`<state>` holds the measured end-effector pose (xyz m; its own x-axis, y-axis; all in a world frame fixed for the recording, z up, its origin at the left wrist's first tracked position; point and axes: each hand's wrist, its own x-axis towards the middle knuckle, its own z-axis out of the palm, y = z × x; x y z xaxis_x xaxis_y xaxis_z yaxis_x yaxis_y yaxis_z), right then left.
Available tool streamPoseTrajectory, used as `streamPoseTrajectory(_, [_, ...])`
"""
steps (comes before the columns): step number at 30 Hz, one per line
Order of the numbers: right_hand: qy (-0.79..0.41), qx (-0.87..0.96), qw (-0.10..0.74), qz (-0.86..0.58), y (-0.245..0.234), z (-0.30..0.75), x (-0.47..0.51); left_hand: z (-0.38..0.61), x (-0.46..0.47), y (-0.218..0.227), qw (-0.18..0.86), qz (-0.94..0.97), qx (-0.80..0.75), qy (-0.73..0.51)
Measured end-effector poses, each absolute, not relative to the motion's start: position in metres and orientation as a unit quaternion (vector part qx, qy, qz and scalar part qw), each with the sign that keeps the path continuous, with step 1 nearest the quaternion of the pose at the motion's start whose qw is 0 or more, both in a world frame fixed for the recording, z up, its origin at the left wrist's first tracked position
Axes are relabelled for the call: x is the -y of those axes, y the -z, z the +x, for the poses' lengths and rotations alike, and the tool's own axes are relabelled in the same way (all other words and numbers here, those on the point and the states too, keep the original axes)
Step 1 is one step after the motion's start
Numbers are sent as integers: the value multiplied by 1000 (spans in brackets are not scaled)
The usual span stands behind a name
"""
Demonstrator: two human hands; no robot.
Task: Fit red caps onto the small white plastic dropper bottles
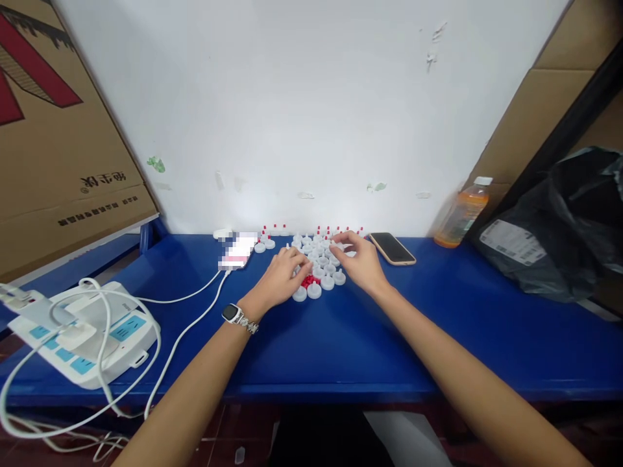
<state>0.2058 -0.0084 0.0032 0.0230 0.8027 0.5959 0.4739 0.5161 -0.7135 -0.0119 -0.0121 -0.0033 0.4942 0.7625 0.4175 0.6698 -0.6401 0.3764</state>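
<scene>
White round plastic caps (327, 283) with short nozzles lie bunched on the blue table. A small heap of red tips (308, 281) sits among them. My left hand (286, 275), wearing a watch and bracelet, curls its fingers at the heap's left edge; whatever its fingertips hold is hidden. At the right side of the bunch, my right hand (359, 261) brings thumb and index finger close together, the object between them too small to make out. Behind the bunch stand rows of white caps topped with red tips (328, 229), partly covered by my right hand.
Left of the caps lies a lit phone (239, 251) on a charging cable. A dark-screened phone (393, 249) rests right of them. Farther out are a power strip (92, 344) with tangled cables, an orange drink bottle (461, 214) and a black plastic bag (559, 220). A white wall (311, 117) rises behind.
</scene>
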Motion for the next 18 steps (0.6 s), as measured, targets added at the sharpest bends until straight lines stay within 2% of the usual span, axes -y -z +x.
streamPoseTrajectory(4, [-122,691,514,-494,3,199,1,-11,15,6,72,869,-419,-252])
streamPoseTrajectory(12, [-163,748,444,-465,-6,159,-46,-46,0,-4,70,816,-481,-312])
streamPoseTrajectory(14, [-147,768,403,-475,-9,142,-68,-55,-2,-4,90,809,-505,-287])
streamPoseTrajectory(18, [-58,800,262,-537,-14,111,-108,-61,-2,2,141,807,-517,-248])
